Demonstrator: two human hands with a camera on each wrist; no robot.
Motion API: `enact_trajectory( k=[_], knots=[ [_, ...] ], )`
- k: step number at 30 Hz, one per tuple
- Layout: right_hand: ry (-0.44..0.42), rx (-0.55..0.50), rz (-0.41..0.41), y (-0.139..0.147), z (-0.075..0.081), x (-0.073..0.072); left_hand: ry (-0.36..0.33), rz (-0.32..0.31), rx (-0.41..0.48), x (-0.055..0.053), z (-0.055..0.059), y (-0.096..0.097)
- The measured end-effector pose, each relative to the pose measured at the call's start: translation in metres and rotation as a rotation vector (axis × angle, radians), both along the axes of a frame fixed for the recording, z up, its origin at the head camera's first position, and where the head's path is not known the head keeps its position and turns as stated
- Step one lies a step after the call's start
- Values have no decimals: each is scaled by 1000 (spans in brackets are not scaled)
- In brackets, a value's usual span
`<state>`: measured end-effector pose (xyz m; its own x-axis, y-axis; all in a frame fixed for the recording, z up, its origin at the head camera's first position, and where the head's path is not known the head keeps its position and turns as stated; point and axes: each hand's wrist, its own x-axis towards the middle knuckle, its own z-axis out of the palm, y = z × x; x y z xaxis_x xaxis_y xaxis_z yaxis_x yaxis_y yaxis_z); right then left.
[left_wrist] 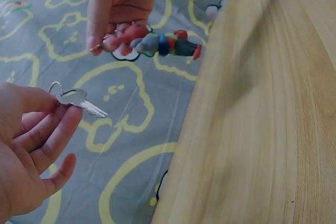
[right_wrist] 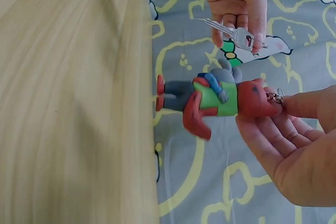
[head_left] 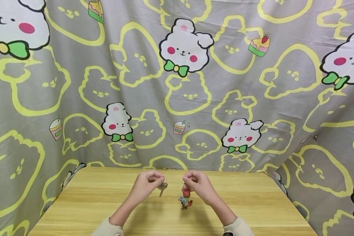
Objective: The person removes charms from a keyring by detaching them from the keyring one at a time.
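My left hand (head_left: 146,184) pinches a silver key (left_wrist: 76,98) on a thin ring (left_wrist: 55,86) between thumb and fingers, above the table. The key's blade hangs downward in the head view. In my right hand (head_left: 201,186), thumb and fingers grip the metal clasp (right_wrist: 276,96) of a keychain figurine (right_wrist: 226,98). The figurine is a red fox with a green top, dark trousers and a red tail, with a smaller grey figure in blue against it. It hangs below the right hand. Key and figurine are apart, with a small gap between the hands.
Below the hands lies a wooden table (head_left: 106,183) with a pale grain. A grey curtain (head_left: 194,88) printed with white and yellow cartoon animals stands behind it and along both sides. Light sleeves (head_left: 239,226) cover the forearms.
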<state>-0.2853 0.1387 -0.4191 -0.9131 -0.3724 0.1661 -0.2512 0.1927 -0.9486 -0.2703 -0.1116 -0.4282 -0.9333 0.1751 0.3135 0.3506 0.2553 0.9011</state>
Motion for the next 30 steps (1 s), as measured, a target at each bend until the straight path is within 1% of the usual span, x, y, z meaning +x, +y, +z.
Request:
enact_trajectory(
  k=[4,9,12,16,22,25,30],
  knots=[
    [-93,-47,-9,4,-4,-1,-28,-26,7,0,-2,-2],
    [-137,-57,-34,8,-7,-1,-53,-29,-7,1,-4,-4],
    [-151,-51,-49,9,-8,0,-55,-39,-16,2,-5,-4],
    [-159,-37,-60,11,-10,1,-59,-73,-14,3,-7,-6],
    [-181,-32,-37,12,-15,1,-74,-128,11,3,-10,-8],
    [-190,-22,-25,11,-17,1,-85,-139,18,3,-14,-9],
    [-206,-4,-15,10,-24,-2,-115,-135,13,3,-22,-9]
  ],
)
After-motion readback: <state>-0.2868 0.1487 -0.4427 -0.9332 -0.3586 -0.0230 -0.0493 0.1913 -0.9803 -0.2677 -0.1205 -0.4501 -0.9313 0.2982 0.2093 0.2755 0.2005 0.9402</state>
